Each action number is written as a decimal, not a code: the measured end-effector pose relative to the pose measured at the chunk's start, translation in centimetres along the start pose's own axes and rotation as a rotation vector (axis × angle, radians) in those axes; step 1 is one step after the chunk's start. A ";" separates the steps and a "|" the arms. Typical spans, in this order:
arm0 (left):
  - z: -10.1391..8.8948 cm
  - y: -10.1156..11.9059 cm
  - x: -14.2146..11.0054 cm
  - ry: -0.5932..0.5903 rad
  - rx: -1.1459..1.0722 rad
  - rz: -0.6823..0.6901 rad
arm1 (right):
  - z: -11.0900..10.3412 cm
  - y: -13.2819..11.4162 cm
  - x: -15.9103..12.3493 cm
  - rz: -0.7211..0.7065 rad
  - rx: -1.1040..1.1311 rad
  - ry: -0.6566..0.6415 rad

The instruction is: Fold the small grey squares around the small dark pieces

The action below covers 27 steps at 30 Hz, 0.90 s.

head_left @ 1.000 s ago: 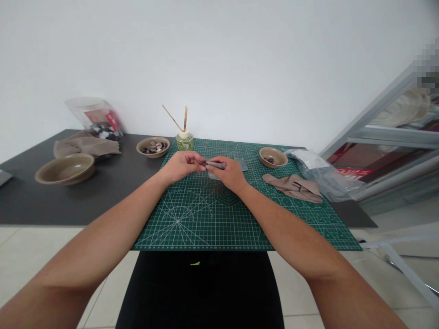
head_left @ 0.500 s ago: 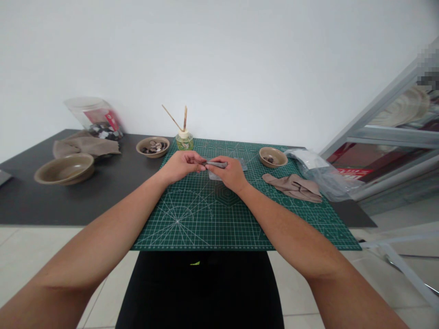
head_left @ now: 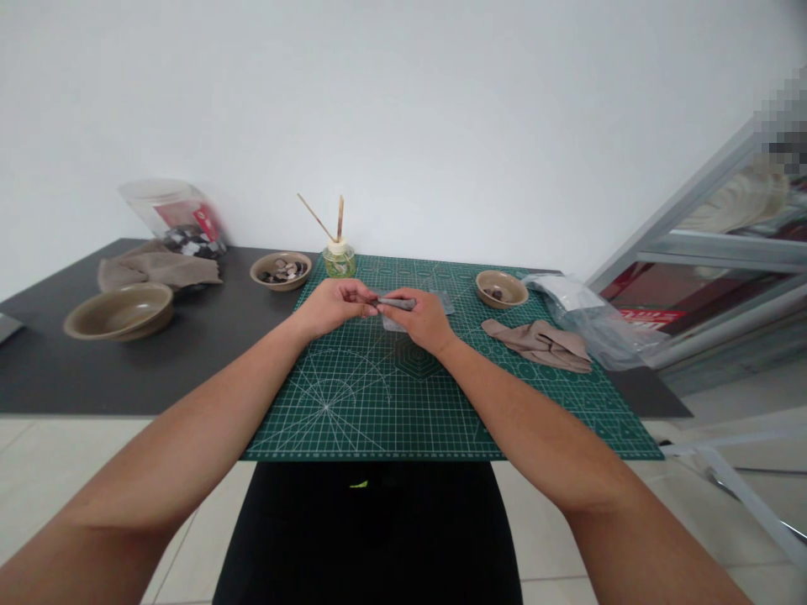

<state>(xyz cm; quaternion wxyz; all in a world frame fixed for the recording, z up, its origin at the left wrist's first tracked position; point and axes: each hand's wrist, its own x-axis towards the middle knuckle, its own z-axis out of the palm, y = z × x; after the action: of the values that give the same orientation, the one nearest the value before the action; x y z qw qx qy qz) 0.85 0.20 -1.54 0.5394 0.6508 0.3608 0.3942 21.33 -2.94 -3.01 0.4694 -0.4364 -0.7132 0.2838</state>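
Both my hands meet over the far middle of the green cutting mat (head_left: 391, 395). My left hand (head_left: 334, 305) pinches one end of a small grey rolled piece (head_left: 397, 302). My right hand (head_left: 421, 322) grips the other end of that piece, fingers curled round it. A small clear bag or flat grey sheet (head_left: 445, 301) lies on the mat just behind my right hand. I cannot make out what the grey piece is made of.
A small bowl (head_left: 502, 288) and folded tan cloth (head_left: 540, 343) lie right, beside a clear plastic bag (head_left: 593, 318). A reed diffuser (head_left: 339, 256), a bowl of shells (head_left: 281, 270), a large empty bowl (head_left: 118, 309), another cloth (head_left: 157, 267) and a jar (head_left: 180, 217) sit left on the dark table (head_left: 126, 361).
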 end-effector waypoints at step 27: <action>-0.1 -0.5 0.4 0.013 0.054 0.143 | 0.1 -0.3 -0.1 -0.047 -0.101 0.084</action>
<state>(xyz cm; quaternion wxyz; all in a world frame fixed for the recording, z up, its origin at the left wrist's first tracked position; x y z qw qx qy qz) 0.87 0.67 -1.98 0.4896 0.6867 0.3273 0.4262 21.18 -3.12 -2.85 0.4829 -0.4544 -0.7162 0.2179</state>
